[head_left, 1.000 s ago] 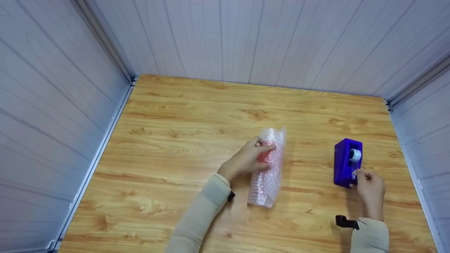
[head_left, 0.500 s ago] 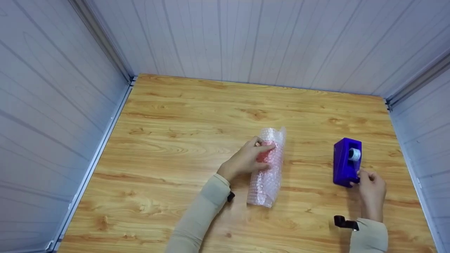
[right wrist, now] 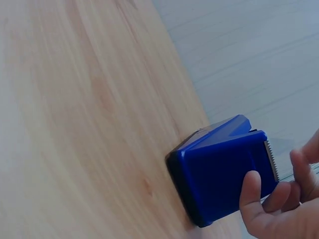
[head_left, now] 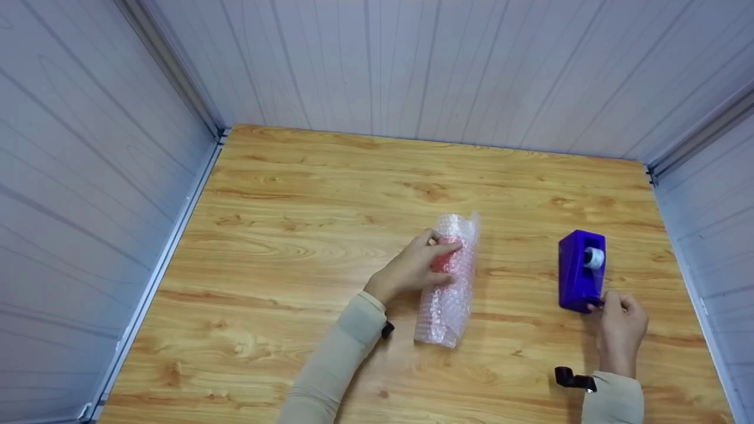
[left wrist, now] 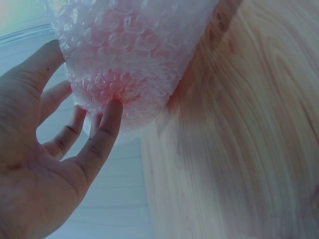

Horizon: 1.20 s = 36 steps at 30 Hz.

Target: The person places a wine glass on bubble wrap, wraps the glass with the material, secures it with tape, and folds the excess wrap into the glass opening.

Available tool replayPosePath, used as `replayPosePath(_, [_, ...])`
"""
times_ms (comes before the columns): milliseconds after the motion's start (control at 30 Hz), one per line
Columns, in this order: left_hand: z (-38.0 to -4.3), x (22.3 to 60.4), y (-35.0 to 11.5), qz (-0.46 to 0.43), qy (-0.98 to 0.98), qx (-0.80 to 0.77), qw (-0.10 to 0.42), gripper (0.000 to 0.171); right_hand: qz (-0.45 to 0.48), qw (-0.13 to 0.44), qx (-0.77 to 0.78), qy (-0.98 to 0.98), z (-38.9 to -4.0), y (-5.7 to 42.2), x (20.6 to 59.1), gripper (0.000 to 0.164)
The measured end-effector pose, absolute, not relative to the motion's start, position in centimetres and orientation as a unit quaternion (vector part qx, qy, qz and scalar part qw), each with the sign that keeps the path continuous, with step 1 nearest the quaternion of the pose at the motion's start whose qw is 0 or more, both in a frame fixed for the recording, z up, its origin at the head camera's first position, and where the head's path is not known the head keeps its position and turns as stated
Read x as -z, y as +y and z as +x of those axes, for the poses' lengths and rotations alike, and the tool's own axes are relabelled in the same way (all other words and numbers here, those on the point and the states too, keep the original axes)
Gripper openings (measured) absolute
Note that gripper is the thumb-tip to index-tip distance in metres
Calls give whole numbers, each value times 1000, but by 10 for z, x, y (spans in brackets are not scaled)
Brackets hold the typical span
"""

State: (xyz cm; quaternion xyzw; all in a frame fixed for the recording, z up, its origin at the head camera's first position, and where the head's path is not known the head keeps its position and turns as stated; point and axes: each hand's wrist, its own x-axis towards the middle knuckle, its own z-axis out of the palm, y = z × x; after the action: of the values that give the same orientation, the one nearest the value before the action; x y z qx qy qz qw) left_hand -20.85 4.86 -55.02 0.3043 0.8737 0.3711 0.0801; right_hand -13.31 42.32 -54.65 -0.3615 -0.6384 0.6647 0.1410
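A roll of bubble wrap (head_left: pixel 443 312) with something pink-red inside lies lengthwise on the table. My left hand (head_left: pixel 412 265) holds it from the left side, thumb and fingers spread over its upper half. Close up in the left wrist view, curved fingertips press into the bubble wrap (left wrist: pixel 129 55). Off to the right stands a blue tape dispenser (head_left: pixel 574 280) with a small roll of clear tape (head_left: pixel 595 258). My right hand (head_left: pixel 623 324) is at its front end, pinching the tape's end between thumb and forefinger. Other fingers touch the dispenser (right wrist: pixel 224 174) beside its toothed cutter (right wrist: pixel 272 159).
The wood-grain table (head_left: pixel 294 194) is bounded by a pale panel wall (head_left: pixel 400 65) at the back and more panels left and right. A black wrist-camera mount (head_left: pixel 574 380) sticks out from my right sleeve.
My right hand has drawn slightly down toward the near edge, away from the tape roll, past the cutter end. The left hand and bubble wrap stay put.
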Motion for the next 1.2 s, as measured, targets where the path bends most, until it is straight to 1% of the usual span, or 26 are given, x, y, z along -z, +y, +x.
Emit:
replayPosePath(167, [-208, 550, 49, 305, 873, -371, 83, 68, -346, 187, -668, -632, -128, 422, 554, 25])
replayPosePath(367, [-208, 548, 51, 301, 874, -371, 89, 67, -353, 213, -675, -612, -123, 422, 560, 25])
replayPosePath(600, [-207, 548, 51, 298, 873, -374, 89, 68, -317, 248, -726, -558, -121, 420, 568, 27])
replayPosePath(1000, [-208, 549, 52, 298, 871, -379, 94, 69, -320, 232, -764, -510, -119, 418, 579, 29])
replayPosePath(1200, [-207, 550, 51, 300, 872, -377, 88, 68, -356, 184, -789, -466, -121, 417, 580, 29])
